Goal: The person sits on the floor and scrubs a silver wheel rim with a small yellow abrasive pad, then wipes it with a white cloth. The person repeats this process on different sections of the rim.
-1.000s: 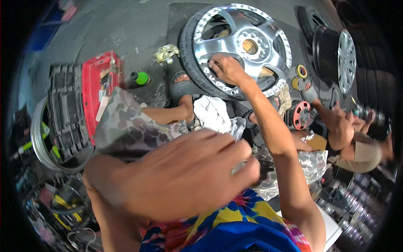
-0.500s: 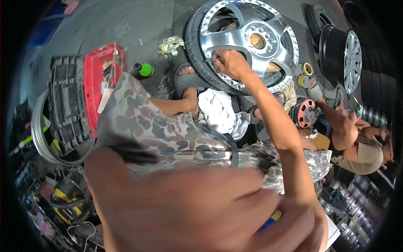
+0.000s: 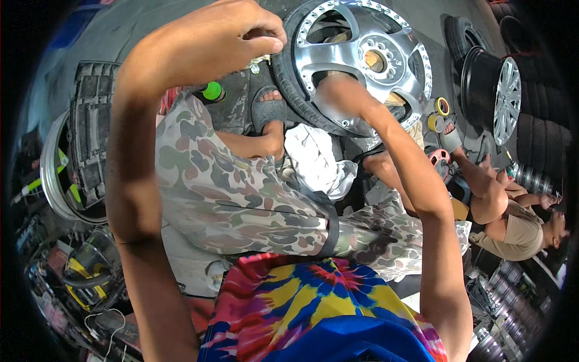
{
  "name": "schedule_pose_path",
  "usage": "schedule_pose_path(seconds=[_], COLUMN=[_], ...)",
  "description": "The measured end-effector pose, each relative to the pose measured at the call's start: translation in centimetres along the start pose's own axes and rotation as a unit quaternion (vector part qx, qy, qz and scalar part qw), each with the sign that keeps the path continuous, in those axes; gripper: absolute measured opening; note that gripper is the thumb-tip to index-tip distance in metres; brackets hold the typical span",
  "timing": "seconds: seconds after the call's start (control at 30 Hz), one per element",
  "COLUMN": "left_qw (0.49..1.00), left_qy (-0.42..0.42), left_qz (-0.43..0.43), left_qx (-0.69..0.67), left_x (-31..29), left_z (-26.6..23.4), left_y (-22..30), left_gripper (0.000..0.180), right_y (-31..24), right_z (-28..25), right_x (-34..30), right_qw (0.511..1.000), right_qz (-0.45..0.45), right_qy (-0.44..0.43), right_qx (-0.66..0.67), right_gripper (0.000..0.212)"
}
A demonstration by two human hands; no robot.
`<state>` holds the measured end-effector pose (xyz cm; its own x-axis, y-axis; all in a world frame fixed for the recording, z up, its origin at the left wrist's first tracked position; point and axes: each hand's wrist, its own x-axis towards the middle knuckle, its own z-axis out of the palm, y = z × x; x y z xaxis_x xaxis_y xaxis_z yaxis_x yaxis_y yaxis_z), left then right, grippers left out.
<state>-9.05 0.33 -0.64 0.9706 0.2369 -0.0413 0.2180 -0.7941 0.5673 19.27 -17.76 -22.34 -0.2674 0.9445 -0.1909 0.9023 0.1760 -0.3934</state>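
A large polished alloy wheel (image 3: 322, 57) with a bolt-studded rim lies face up on a black tire (image 3: 290, 84) in front of me. My right hand (image 3: 342, 99) is at its near left edge, over the rim between two spokes. Motion smears those fingers, so their grip and anything under them cannot be made out. Raised at the upper left, my left hand (image 3: 244, 33) has its fingers curled toward the thumb, close to the tire's left edge. Whether something small sits in that hand is hidden.
A white cloth (image 3: 313, 157) lies between my feet. Tape rolls (image 3: 442, 107) sit right of the wheel. A green-topped bottle (image 3: 212, 91) and a red tray (image 3: 169, 99) are at left. Another person (image 3: 512, 229) sits at right, near an upright wheel (image 3: 508, 99).
My left hand has swung from low in front of my body up to the upper left, beside the tire. The right hand has moved slightly right and down along the rim.
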Motion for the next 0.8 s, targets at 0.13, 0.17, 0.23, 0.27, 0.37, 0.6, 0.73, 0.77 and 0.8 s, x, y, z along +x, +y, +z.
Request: schedule_pose_path(seconds=[0.13,0.17,0.23,0.27,0.37,0.6,0.73,0.77,0.8], left_qw=[0.998,0.998,0.997,0.996,0.998,0.975,0.975,0.974,0.975], left_qy=[-0.017,-0.022,-0.021,-0.021,-0.003,-0.098,-0.101,-0.104,-0.105], left_qz=[-0.056,-0.057,-0.053,-0.052,-0.032,-0.19,-0.186,-0.191,-0.182], left_qx=[-0.012,-0.014,-0.047,-0.064,-0.056,-0.066,-0.062,-0.061,-0.071], left_x=[0.0,0.2,0.4,0.4,0.2,0.5,0.6,0.5,0.4], left_z=[-0.9,-0.9,-0.6,-0.4,0.0,-2.8,-2.7,-2.9,-3.3], left_y=[-0.3,-0.6,-1.4,-1.6,-1.6,2.6,2.7,2.8,3.4], left_gripper=[0.031,0.031,0.032,0.032,0.032,0.036,0.035,0.035,0.036], right_y=[0.5,0.5,0.0,-0.1,-0.1,0.2,1.3,0.7,0.2], right_z=[0.2,0.2,0.5,0.7,0.6,-0.7,0.0,0.0,0.0], right_x=[0.1,0.7,1.4,1.6,1.6,-2.2,-2.0,-1.3,-0.8], right_qw=[1.0,0.999,0.996,0.998,0.999,0.996,0.995,0.994,0.991], right_qz=[-0.014,-0.021,-0.001,0.013,0.028,-0.026,-0.096,-0.103,-0.107], right_qy=[0.014,0.035,0.082,0.066,0.024,-0.072,-0.001,0.041,0.085], right_qx=[0.004,0.009,0.018,0.008,-0.026,-0.044,-0.024,-0.011,0.003], right_gripper=[0.018,0.018,0.018,0.019,0.023,0.014,0.015,0.015,0.016])
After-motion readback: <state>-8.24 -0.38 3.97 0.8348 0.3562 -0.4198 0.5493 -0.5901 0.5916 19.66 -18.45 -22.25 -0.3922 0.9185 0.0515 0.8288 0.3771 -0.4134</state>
